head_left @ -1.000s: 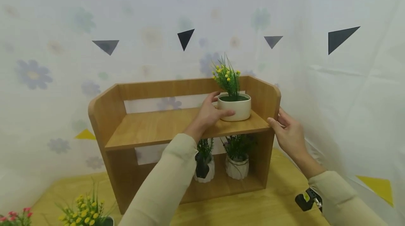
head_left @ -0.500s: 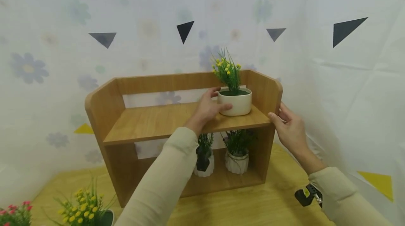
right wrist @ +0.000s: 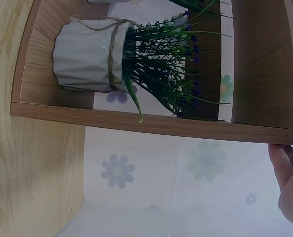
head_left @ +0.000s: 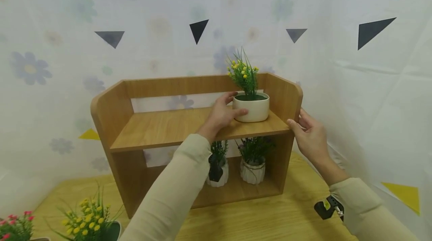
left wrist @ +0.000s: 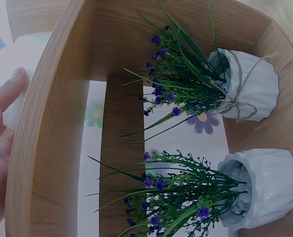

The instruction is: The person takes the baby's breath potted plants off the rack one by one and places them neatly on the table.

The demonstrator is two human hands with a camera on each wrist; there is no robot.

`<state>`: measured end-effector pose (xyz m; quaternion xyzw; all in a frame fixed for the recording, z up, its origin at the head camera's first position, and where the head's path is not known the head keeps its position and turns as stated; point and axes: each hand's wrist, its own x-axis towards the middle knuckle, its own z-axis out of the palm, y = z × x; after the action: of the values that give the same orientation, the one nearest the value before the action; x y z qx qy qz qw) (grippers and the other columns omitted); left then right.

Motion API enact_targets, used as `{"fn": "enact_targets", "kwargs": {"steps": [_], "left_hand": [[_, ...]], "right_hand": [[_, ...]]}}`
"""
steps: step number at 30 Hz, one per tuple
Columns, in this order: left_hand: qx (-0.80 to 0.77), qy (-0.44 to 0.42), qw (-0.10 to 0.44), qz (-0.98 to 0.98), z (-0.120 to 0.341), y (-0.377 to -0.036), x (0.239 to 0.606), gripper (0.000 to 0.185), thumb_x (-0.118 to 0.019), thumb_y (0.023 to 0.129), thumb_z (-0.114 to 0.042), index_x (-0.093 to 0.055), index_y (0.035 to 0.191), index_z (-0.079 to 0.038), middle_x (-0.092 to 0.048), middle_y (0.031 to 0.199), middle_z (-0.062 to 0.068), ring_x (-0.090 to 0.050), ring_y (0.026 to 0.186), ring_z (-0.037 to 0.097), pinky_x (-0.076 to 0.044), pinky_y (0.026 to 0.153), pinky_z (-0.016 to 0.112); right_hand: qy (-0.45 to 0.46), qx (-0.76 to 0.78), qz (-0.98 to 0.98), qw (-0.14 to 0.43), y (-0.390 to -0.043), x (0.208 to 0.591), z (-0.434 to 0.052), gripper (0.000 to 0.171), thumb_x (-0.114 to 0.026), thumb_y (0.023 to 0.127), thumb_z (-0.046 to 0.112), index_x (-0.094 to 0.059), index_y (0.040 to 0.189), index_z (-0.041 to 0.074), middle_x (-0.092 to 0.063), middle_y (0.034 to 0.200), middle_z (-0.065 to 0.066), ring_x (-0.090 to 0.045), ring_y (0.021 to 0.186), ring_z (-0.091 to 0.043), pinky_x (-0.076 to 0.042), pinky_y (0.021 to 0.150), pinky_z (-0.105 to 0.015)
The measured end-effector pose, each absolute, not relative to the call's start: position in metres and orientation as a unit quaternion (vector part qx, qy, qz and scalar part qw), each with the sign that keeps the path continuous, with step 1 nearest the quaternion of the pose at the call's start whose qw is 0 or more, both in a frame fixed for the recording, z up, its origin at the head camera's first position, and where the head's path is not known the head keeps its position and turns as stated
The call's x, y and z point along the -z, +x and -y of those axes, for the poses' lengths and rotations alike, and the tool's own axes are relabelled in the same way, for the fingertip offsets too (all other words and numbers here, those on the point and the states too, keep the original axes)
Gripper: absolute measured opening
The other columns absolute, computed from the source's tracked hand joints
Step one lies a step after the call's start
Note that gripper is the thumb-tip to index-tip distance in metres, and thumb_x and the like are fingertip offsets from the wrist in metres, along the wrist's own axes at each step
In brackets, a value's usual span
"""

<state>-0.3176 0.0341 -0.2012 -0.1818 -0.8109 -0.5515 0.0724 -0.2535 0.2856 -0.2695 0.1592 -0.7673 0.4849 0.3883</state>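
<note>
An oval white pot with yellow flowers and grass (head_left: pixel 252 110) stands upright on the upper board of a wooden shelf (head_left: pixel 162 124), near its right end. My left hand (head_left: pixel 221 115) holds this pot at its left side, thumb across the front and fingers behind. In the left wrist view, the thumb of the left hand (left wrist: pixel 0 113) lies against the white pot, partly cut off. My right hand (head_left: pixel 310 136) grips the front edge of the shelf's right side panel (head_left: pixel 285 98). The right wrist view shows the right hand (right wrist: pixel 289 177) against the panel's outer face.
Two white pots with purple flowers stand on the lower level, one right (head_left: pixel 253 171) with twine and one left (left wrist: pixel 267 187). On the table (head_left: pixel 263 218), a yellow-flowered plant (head_left: pixel 87 220) and a red-flowered plant (head_left: pixel 17 226) are at the front left. Patterned cloth (head_left: pixel 162 38) hangs behind.
The head view has tilted down slightly, so the shelf appears higher in it. Both hands keep their places on the pot and the side panel.
</note>
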Motion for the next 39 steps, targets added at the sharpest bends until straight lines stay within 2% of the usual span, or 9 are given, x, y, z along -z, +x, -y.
{"fn": "enact_targets", "kwargs": {"steps": [2,9,14,28,39], "left_hand": [[0.551,-0.18,0.074,0.812,-0.033,-0.317,0.202,0.074,-0.083,0.086,-0.019,-0.047,0.151,-0.015,-0.043,0.154,0.013,-0.036,0.144,0.028,-0.032,0.116,0.044],[0.548,-0.169,0.089,0.814,-0.027,-0.314,0.2,0.073,-0.084,0.085,-0.019,-0.049,0.149,-0.015,-0.045,0.153,0.013,-0.038,0.143,0.027,-0.032,0.116,0.042],[0.558,-0.17,0.098,0.806,-0.021,-0.312,0.196,0.073,-0.086,0.082,-0.019,-0.052,0.147,-0.015,-0.047,0.151,0.012,-0.039,0.142,0.027,-0.033,0.115,0.041],[0.578,-0.184,0.091,0.79,-0.01,-0.29,0.182,0.074,-0.087,0.081,-0.017,-0.053,0.146,-0.02,-0.047,0.152,0.008,-0.042,0.14,0.028,-0.042,0.108,0.04],[0.575,-0.217,0.083,0.784,0.005,-0.261,0.174,0.074,-0.086,0.082,-0.018,-0.051,0.147,-0.023,-0.047,0.152,0.002,-0.059,0.123,0.026,-0.05,0.099,0.04]], "right_hand": [[0.16,-0.487,0.767,0.387,-0.253,0.27,-0.284,0.05,-0.066,0.098,0.007,-0.052,0.146,0.006,-0.058,0.137,-0.021,-0.064,0.111,-0.009,-0.052,0.08,-0.014],[0.17,-0.484,0.768,0.383,-0.257,0.27,-0.281,0.052,-0.067,0.098,0.008,-0.051,0.147,0.009,-0.056,0.14,-0.019,-0.063,0.116,-0.022,-0.052,0.08,-0.013],[0.169,-0.491,0.761,0.388,-0.259,0.268,-0.28,0.05,-0.067,0.097,0.006,-0.054,0.145,0.008,-0.057,0.138,-0.019,-0.064,0.112,-0.01,-0.052,0.08,-0.013],[0.155,-0.494,0.764,0.385,-0.261,0.263,-0.287,0.049,-0.067,0.097,0.006,-0.055,0.144,0.008,-0.061,0.132,-0.024,-0.063,0.1,0.006,-0.051,0.079,-0.011],[0.143,-0.489,0.769,0.386,-0.259,0.256,-0.296,0.05,-0.069,0.096,0.008,-0.057,0.144,0.013,-0.06,0.135,-0.02,-0.064,0.104,0.002,-0.051,0.079,-0.012]]}}
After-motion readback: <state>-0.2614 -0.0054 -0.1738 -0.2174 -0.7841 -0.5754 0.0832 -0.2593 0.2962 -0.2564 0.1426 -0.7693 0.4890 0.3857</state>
